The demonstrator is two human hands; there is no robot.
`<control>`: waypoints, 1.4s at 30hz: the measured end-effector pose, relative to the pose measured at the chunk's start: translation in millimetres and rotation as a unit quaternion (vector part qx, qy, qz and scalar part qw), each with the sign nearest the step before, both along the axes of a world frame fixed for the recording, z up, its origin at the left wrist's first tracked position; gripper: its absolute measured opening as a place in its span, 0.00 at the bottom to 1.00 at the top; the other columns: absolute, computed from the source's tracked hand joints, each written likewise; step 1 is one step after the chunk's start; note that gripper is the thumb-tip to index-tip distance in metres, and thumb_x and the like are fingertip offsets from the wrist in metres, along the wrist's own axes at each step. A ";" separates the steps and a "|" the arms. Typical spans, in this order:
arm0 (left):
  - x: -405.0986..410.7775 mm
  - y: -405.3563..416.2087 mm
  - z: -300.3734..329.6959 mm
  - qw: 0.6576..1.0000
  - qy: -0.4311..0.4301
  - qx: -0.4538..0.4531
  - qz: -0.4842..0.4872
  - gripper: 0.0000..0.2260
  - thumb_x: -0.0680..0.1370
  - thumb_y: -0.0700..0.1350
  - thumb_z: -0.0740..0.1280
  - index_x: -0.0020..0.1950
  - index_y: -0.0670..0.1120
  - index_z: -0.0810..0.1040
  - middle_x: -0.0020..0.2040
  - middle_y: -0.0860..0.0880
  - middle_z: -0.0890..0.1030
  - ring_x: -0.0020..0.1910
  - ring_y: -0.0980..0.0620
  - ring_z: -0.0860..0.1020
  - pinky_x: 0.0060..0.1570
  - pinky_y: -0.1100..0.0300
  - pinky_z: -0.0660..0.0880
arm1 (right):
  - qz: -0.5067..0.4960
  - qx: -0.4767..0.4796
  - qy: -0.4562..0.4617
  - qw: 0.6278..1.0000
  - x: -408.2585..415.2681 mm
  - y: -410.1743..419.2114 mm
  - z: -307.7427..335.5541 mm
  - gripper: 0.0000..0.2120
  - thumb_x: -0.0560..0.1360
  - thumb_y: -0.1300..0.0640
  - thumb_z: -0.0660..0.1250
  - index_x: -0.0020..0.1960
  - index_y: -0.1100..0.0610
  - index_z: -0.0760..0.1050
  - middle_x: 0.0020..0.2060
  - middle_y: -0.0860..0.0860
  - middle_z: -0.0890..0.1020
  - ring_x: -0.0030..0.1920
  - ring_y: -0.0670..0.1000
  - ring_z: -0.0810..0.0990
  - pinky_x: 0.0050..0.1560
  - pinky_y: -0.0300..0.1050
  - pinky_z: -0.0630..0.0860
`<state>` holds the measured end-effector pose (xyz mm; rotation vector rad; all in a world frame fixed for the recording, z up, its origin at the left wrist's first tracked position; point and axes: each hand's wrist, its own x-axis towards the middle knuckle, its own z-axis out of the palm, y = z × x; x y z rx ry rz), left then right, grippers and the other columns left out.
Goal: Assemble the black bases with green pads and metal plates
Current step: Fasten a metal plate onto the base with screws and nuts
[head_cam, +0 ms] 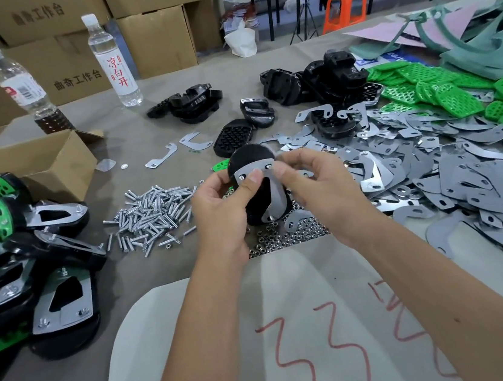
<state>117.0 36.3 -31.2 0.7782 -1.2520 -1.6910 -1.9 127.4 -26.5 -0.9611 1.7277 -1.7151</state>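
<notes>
I hold a black base [251, 158] up over the table with both hands. A metal plate [274, 192] lies on its upturned face, with screw ends poking through near the top. My left hand [219, 208] grips the base from the left, its thumb pressing the plate. My right hand [315, 179] pinches at the plate's upper right corner by a screw end. A green pad [220, 164] peeks out behind the base. Loose screws [148, 212] and nuts [287, 235] lie heaped below my hands.
Finished assemblies [31, 264] pile up at the left beside an open cardboard box [35, 166]. Loose metal plates [450, 166] spread across the right, green pads [440, 91] and black bases [316, 81] behind them. Two water bottles [111, 62] stand at the back left.
</notes>
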 end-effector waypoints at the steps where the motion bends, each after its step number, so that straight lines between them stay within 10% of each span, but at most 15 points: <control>1: 0.2 -1.7 -0.6 1.000 -0.007 0.014 0.022 0.04 0.75 0.36 0.76 0.46 0.43 0.83 0.40 0.48 0.86 0.36 0.51 0.84 0.36 0.56 0.81 | -0.007 0.013 -0.019 1.000 -1.0 0.0 -0.9 0.07 0.84 0.56 0.65 0.54 0.51 0.83 0.37 0.46 0.83 0.33 0.41 0.77 0.36 0.34 0.72; 7: 3.9 -7.7 -3.4 0.986 -0.080 0.018 0.143 0.08 0.73 0.44 0.80 0.44 0.42 0.83 0.40 0.47 0.87 0.43 0.44 0.87 0.47 0.48 0.84 | -0.028 -0.137 -0.049 0.989 4.0 4.2 7.7 0.15 0.81 0.75 0.61 0.59 0.59 0.77 0.53 0.55 0.87 0.47 0.54 0.89 0.50 0.42 0.82; 13: -6.2 8.6 6.8 0.987 -0.032 0.143 0.072 0.10 0.74 0.28 0.68 0.49 0.42 0.75 0.40 0.42 0.81 0.37 0.47 0.80 0.40 0.53 0.82 | -0.066 -0.082 0.106 0.989 9.5 4.3 4.6 0.12 0.79 0.70 0.67 0.51 0.53 0.78 0.44 0.44 0.89 0.40 0.44 0.86 0.44 0.34 0.77; 21: -12.2 22.7 13.3 0.995 -0.070 0.071 -0.008 0.29 0.58 0.34 0.69 0.58 0.50 0.79 0.50 0.40 0.85 0.50 0.39 0.84 0.59 0.39 0.81 | -0.105 -0.126 0.214 0.963 11.2 2.1 1.3 0.10 0.76 0.70 0.71 0.51 0.56 0.82 0.44 0.45 0.85 0.48 0.47 0.83 0.54 0.40 0.79; 27: -12.2 23.2 7.2 0.994 -0.035 0.101 -0.024 0.23 0.73 0.26 0.69 0.64 0.43 0.75 0.51 0.39 0.84 0.46 0.39 0.84 0.58 0.38 0.81 | -0.099 -0.110 0.303 0.941 11.4 3.6 -1.6 0.11 0.72 0.71 0.73 0.47 0.57 0.86 0.44 0.44 0.86 0.49 0.44 0.84 0.54 0.38 0.78; 42: -14.6 22.3 6.7 0.993 0.033 0.107 0.024 0.24 0.74 0.25 0.71 0.64 0.44 0.73 0.54 0.39 0.85 0.52 0.41 0.84 0.59 0.44 0.80 | -0.094 -0.130 0.394 0.905 11.8 1.6 -4.0 0.11 0.70 0.76 0.72 0.42 0.62 0.86 0.44 0.51 0.86 0.47 0.50 0.84 0.53 0.37 0.78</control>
